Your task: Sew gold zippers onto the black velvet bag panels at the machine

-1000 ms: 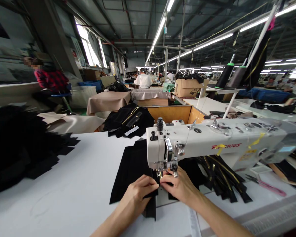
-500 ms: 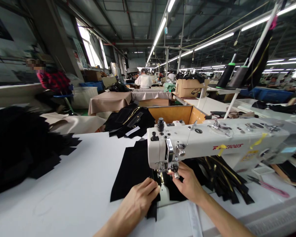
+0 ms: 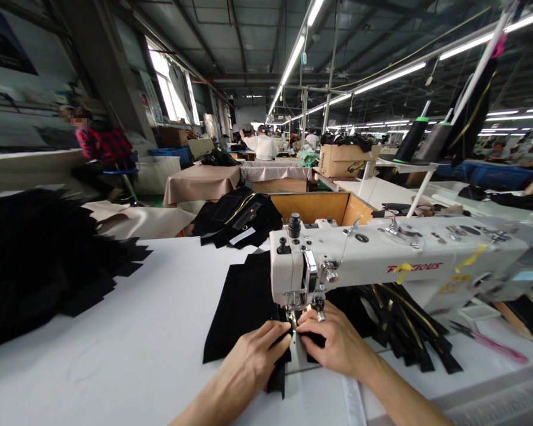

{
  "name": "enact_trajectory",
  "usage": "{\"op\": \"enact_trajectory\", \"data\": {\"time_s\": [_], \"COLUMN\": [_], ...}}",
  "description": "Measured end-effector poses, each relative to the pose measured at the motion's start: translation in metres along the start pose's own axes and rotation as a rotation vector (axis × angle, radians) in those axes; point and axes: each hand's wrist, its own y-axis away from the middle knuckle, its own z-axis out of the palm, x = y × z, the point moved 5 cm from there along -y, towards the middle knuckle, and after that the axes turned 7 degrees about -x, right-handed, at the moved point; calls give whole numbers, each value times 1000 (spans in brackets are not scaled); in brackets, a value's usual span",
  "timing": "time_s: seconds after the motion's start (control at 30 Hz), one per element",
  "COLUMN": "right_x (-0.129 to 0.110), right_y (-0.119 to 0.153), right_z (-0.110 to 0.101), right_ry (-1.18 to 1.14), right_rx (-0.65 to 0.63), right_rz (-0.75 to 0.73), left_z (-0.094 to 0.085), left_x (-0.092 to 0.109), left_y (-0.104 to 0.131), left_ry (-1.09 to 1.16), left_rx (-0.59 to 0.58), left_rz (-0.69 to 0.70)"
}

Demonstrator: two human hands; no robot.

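Observation:
A white sewing machine stands over a black fabric piece, which lies spread left of the needle and also shows right of it. Gold zipper teeth run beneath the presser foot. Left of the foot, my left hand is closed, fingers pinching the fabric's edge close to the needle. My right hand sits just right of the foot, thumb and fingers closed on the black fabric beside the zipper. Its fingertips nearly meet those of the left hand. The exact layers under the fingers are hidden.
Black fabric pieces are heaped at the left. Black zipper strips lie under the machine arm, near pink-handled snips. Behind the machine are more black pieces with a gold zipper and thread cones. Other people sit farther back.
My right hand has come down from beside the presser foot to the fabric in front of it. The left hand stays on the fabric. The whole view has shifted slightly.

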Motion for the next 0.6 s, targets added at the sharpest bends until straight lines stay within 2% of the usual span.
{"op": "enact_trajectory", "data": {"time_s": [0.3, 0.6], "right_x": [1, 13], "right_y": [-1, 1], "right_z": [0, 8], "right_ry": [24, 110], "right_rx": [-11, -11], "right_rz": [-37, 13], "left_z": [2, 7], "left_x": [-2, -16], "left_y": [-1, -2], "left_ry": [53, 57], "left_rx": [-9, 17], "left_rz": [18, -24]}}
